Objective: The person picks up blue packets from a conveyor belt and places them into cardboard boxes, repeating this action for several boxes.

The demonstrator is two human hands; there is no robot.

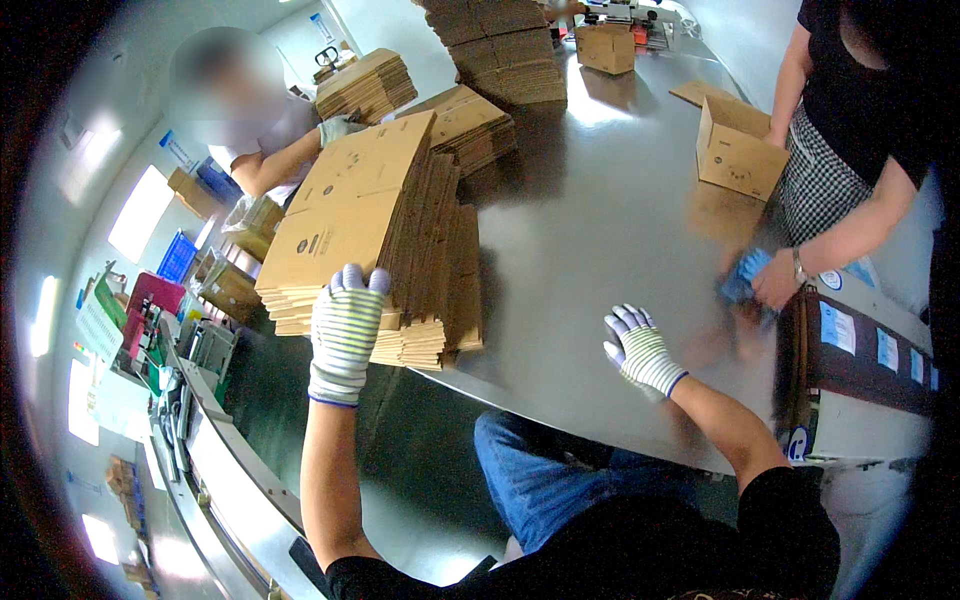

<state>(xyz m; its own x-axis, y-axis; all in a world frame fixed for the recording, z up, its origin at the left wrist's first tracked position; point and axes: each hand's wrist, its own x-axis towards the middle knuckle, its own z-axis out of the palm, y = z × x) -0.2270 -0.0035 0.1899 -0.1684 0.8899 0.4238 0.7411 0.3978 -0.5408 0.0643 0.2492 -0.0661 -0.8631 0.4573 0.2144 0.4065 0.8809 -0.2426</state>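
Observation:
My left hand (347, 338), in a white striped glove with grey-purple fingertips, rests at the near edge of a tall stack of flattened cardboard boxes (345, 205). Its fingers lie on the top sheet; the thumb's place is hard to make out. The stack is brown, with small dark prints, and stands at the left edge of a shiny metal table (560, 260). Over the table's near part, my right hand (643, 350), gloved alike, is open with its fingers spread. Nothing is in it.
Another cardboard stack (510, 50) stands farther back. On the right, a co-worker touches an assembled box (738, 148) and holds something blue (743, 275). Another person's gloved hand (340, 130) is behind my stack. A small box (605, 48) sits at the far end.

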